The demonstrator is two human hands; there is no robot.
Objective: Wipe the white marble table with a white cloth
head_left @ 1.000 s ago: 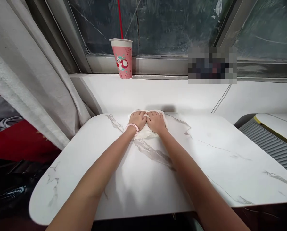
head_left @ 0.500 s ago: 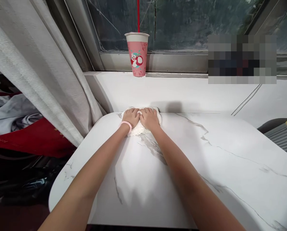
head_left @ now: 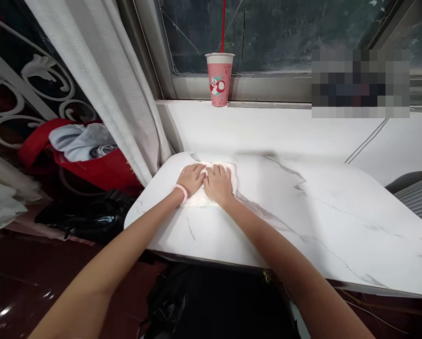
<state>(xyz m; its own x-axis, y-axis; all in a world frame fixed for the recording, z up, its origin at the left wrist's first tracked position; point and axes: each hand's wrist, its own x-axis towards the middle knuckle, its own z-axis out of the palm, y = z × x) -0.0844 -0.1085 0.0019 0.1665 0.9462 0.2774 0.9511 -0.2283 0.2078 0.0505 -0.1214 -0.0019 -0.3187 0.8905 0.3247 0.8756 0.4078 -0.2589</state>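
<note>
A white cloth (head_left: 206, 198) lies spread on the white marble-patterned tabletop (head_left: 281, 212), towards its back left. My left hand (head_left: 191, 178) presses on the cloth's left part, fingers stretched forward; a pink coiled band (head_left: 180, 192) circles that wrist. Beside it, my right hand (head_left: 218, 183) rests flat on the cloth with its fingers somewhat spread. The two hands touch or nearly touch near the thumbs. Neither hand's fingers wrap round the cloth. Part of the cloth is hidden beneath the palms.
A pink paper cup (head_left: 219, 82) with a red straw stands on the window ledge behind the table. A pale curtain (head_left: 126, 89) hangs by the left corner. A red bag (head_left: 101, 172) with grey fabric sits left. A black object (head_left: 232, 301) is below the table's front edge.
Both hands and the cloth have drawn back a little from the table's rear edge towards me. The view has shifted, showing more floor and the table's front edge.
</note>
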